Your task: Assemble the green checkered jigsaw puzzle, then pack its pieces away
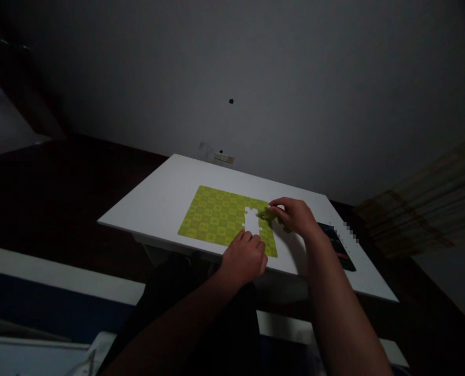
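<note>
A yellow-green jigsaw puzzle [212, 211] with a pattern of squares lies mostly joined on the white table. Right of its middle, a gap [251, 219] with knobbed edges shows the white tabletop. My right hand [296, 215] is closed at the puzzle's right side and pinches a green jigsaw piece [266, 214], which looks tilted beside the gap. A little more green shows under that hand. At the near end of the gap, my left hand [246, 256] rests on the puzzle with its fingers curled. Its fingertips are hidden, so I cannot see what they hold.
On the right of the white table [154, 201] lies a dark, flat object [338, 248], partly behind my right forearm. The grey wall [295, 104] behind carries a socket strip [224, 157]. A striped curtain [428, 209] hangs on the right.
</note>
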A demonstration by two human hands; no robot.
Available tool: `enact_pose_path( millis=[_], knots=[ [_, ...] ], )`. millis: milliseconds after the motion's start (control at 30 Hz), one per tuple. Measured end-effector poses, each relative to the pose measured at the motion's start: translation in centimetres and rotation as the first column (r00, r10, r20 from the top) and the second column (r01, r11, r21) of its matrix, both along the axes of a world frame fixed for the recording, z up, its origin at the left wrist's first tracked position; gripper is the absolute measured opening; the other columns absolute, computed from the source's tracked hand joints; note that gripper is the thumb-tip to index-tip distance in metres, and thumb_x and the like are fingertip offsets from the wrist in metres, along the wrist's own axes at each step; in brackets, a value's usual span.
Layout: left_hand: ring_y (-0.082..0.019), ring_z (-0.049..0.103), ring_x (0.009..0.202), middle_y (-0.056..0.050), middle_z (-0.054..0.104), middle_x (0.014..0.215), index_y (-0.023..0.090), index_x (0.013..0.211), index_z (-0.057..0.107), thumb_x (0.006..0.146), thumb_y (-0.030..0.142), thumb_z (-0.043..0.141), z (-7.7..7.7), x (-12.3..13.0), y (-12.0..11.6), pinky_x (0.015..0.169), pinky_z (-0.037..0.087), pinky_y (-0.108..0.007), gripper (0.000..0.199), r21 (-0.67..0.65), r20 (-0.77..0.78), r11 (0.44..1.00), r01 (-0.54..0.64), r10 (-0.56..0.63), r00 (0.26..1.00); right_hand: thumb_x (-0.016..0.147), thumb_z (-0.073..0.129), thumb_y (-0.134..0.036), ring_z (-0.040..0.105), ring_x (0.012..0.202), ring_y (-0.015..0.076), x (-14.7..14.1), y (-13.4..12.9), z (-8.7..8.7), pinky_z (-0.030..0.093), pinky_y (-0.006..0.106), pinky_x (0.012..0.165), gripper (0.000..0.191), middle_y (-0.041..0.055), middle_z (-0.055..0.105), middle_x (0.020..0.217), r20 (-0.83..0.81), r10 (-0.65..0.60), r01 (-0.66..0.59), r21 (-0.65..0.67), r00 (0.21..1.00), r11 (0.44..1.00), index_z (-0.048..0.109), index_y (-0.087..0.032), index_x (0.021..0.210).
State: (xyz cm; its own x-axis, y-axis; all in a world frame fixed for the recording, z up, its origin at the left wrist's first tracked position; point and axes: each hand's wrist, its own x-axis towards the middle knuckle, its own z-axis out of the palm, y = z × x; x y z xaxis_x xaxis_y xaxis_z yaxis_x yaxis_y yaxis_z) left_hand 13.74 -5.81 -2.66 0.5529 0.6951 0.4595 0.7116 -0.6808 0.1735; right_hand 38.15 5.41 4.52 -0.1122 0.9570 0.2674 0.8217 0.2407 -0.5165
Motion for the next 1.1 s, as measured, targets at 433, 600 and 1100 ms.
enact_pose_path(
  millis=[433,600,1100],
  knots=[
    [-0.036,0.076,0.112,-0.014,0.084,0.108,0.019,0.11,0.088,0.11,0.023,0.076,0.1,-0.1,0.0,0.105,0.062,-0.052,0.013,-0.016,-0.013,1.0,-0.015,0.015,1.0,0.087,0.081,-0.012,0.087,0.13,0.0375,-4.9,3.8,1.1,0.063,0.05,0.12,0.053,0.0109,0.094,0.141,0.121,0.23,-0.207,-0.175,0.966,0.962,0.097,-0.029,0.135],
    [-0.036,0.076,0.111,-0.014,0.083,0.107,0.019,0.11,0.087,0.11,0.023,0.076,0.0,0.0,-0.1,0.102,0.062,-0.052,0.012,-0.015,0.0,1.0,-0.012,0.012,1.0,0.098,0.089,-0.041,0.088,0.117,0.0408,-3.4,3.1,0.2,0.065,0.05,0.102,0.033,0.02,0.093,0.13,0.21,0.047,-0.011,-0.172,0.977,0.985,0.095,-0.023,0.125],
    [-0.035,0.078,0.112,-0.013,0.085,0.108,0.02,0.112,0.088,0.112,0.029,0.078,0.6,0.0,-0.1,0.106,0.063,-0.051,0.013,-0.03,-0.024,0.999,-0.02,0.019,1.0,0.1,0.088,-0.07,0.084,0.104,0.0348,-6.6,-0.9,-2.4,0.053,0.041,0.081,0.054,0.0168,0.09,0.116,0.34,-0.179,0.262,-0.216,0.923,0.941,0.088,-0.022,0.124]
  ],
)
